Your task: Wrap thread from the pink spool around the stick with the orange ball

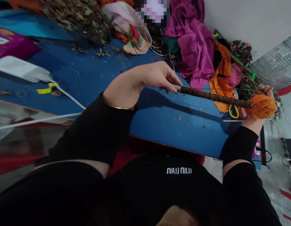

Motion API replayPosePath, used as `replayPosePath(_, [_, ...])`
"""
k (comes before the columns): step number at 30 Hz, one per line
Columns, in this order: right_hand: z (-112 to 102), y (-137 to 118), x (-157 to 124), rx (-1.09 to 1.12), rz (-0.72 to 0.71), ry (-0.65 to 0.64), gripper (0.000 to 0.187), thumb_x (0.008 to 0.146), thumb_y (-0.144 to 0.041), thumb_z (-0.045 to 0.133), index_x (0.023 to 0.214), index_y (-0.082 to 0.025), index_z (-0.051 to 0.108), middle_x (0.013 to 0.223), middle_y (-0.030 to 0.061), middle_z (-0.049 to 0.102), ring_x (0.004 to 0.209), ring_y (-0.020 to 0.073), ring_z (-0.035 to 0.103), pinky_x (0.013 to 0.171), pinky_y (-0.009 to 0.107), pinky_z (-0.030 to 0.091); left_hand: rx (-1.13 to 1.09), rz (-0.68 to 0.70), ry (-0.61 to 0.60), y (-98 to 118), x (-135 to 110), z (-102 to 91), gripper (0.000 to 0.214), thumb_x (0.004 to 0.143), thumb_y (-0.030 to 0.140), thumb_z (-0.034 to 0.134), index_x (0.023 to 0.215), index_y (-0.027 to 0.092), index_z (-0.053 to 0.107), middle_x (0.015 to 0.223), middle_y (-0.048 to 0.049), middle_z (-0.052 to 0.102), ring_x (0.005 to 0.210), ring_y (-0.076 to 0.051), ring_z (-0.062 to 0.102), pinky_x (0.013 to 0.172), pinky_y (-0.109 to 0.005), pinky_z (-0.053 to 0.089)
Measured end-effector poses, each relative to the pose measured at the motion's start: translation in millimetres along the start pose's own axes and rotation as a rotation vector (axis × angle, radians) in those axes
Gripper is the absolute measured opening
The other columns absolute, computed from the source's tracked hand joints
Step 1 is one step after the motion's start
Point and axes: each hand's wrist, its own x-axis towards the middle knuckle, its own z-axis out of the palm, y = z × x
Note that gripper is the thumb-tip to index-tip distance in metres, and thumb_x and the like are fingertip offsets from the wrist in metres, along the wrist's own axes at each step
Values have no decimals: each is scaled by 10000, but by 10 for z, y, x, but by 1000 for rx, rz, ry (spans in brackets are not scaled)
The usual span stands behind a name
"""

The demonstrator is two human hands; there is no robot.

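My left hand (163, 77) pinches the near end of a dark stick (213, 96) between thumb and fingers. Orange thread winds along the stick, which is held above the blue table and slopes down to the right. An orange, fibrous ball (263, 107) sits at its far end, in front of my right wrist. Beyond the ball, my right hand (266, 90) has its fingers curled; its palm is partly hidden. A fine thread (208, 89) runs from the left fingertips to the right fingers. Scissors with yellow and red handles (234, 111) lie below the stick.
Purple cloth (192, 40) and orange cloth (222, 84) are heaped at the back of the blue table (178, 122). Dry plant matter (77, 18) lies at the upper left. A white charger (21, 68) trails a cable near a purple box (14, 42).
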Motion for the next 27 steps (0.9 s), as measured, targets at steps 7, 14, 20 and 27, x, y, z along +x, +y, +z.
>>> replayPosePath(7, [772, -32, 323, -266, 138, 37, 469, 798, -630, 735, 658, -294, 438, 662, -4, 488, 627, 167, 392, 661, 381, 380, -67, -29, 129, 312, -106, 137, 457, 705, 352, 835, 1136, 202, 871, 817, -59, 799, 761, -222, 763, 746, -364, 570])
replayPosePath(14, [1449, -723, -104, -604, -90, -164, 230, 829, -434, 773, 901, -216, 757, 942, 90, 758, 1024, 285, 698, 1000, 464, 547, -330, -29, 282, 486, -145, 267, 425, 724, 183, 808, 1144, 173, 873, 829, -92, 803, 670, -188, 717, 648, -347, 562])
replayPosePath(20, [2289, -952, -536, 35, -153, -455, 530, 827, -754, 736, 967, -244, 711, 942, 47, 761, 924, 225, 715, 932, 402, 594, -348, 23, 346, 454, -93, 310, 339, 777, 228, 807, 1106, 189, 879, 774, -87, 789, 707, -229, 750, 646, -384, 592])
replayPosePath(27, [2323, -1164, -801, -74, -432, -40, 448, 1025, -607, 534, 759, -270, 661, 907, 60, 664, 987, 240, 691, 950, 465, 583, -339, 2, 378, 417, -15, 325, 337, 788, 285, 873, 1093, 143, 857, 720, -96, 756, 646, -216, 720, 636, -405, 573])
